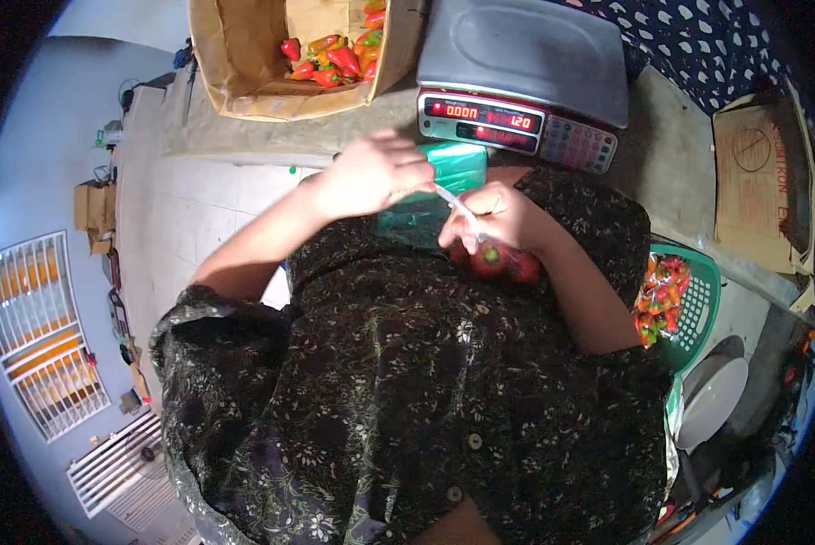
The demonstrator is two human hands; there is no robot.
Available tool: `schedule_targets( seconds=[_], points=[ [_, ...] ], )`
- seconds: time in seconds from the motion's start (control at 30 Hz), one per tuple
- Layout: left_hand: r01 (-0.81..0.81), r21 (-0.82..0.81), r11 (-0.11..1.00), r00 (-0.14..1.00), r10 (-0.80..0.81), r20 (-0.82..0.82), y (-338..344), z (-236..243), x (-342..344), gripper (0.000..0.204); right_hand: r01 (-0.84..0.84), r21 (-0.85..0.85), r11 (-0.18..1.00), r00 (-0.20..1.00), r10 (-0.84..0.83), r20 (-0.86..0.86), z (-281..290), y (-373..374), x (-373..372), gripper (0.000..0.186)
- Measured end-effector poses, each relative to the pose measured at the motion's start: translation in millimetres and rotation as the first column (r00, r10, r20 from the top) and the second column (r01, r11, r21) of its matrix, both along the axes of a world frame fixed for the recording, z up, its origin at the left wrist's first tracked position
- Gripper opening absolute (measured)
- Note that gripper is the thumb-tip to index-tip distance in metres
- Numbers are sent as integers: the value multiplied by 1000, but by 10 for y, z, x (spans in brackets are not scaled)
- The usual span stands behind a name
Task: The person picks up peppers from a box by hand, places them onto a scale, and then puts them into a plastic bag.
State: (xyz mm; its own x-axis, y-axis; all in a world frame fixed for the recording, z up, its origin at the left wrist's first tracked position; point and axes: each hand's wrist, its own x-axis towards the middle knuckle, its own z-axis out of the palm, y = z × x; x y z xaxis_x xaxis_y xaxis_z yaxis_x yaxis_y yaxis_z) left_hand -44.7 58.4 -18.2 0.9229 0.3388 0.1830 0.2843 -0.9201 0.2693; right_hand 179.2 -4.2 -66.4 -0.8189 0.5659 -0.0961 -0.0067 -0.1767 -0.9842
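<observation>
A clear plastic bag of red peppers [494,262] hangs in front of my dark floral shirt, just below my right hand. Its twisted whitish neck [456,206] stretches up and to the left. My right hand [501,216] is closed round the base of that neck. The upper end is pinched in the fingertips of my left hand [380,173], so the neck runs taut between both hands. Behind my hands lies a green plastic packet [457,166], partly hidden by them.
A digital scale [521,64] with a bare metal pan and lit red display stands ahead. Left of it, a cardboard box [235,54] holds loose red and orange peppers [339,62]. At my right sits a green basket [698,309] with bagged peppers. Flattened cardboard [755,182] leans farther right.
</observation>
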Motion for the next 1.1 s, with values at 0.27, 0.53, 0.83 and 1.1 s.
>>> schedule_targets(
  seconds=[0.27, 0.53, 0.83, 1.1],
  points=[
    [-265, -915, 303, 866, 493, -87, -887, -171, 305, 29, 565, 316, 762, 801, -599, 14, -128, -11, -104, 19],
    [-98, -603, 791, 811, 415, 413, -784, 18, 467, 14, 769, -70, 636, 625, -770, -124, 494, 48, -332, 23],
    [-185, -32, 982, 976, 188, 114, -87, 130, 149, 15, 630, 68, 773, 768, -609, -198, 185, 198, -109, 16],
    [-211, -779, 590, 587, 714, 382, -746, 199, 601, 31, 659, -231, 715, 676, -699, -233, 598, 187, -231, 18]
  ],
)
